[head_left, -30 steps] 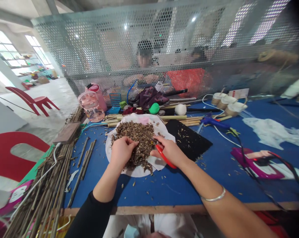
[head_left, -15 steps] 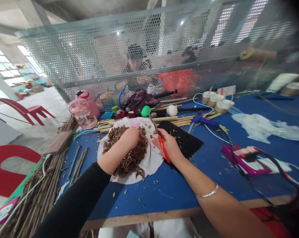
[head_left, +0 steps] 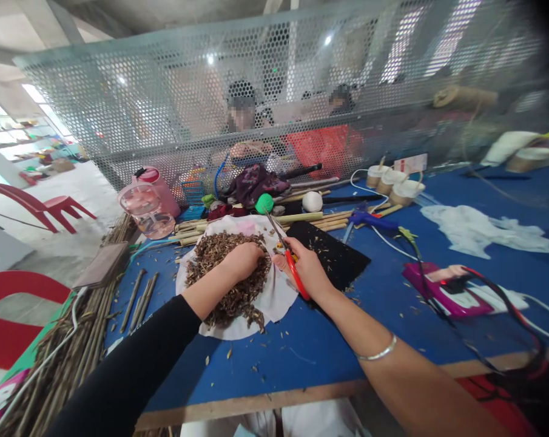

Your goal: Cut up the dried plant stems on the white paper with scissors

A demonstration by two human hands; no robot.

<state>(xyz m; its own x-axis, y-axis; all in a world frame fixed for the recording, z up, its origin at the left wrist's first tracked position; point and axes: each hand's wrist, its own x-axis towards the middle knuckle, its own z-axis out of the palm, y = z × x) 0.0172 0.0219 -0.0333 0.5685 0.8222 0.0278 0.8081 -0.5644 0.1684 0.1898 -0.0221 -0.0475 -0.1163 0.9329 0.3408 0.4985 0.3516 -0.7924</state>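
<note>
Brown flakes (head_left: pixel 233 298) on white cloth (head_left: pixel 282 296)

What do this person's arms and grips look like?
The left arm wears a plain black fabric sleeve that ends on the forearm. The right forearm is bare except for a thin, shiny, silver-coloured bangle. The left grip and right grip are ungloved human hands.
</note>
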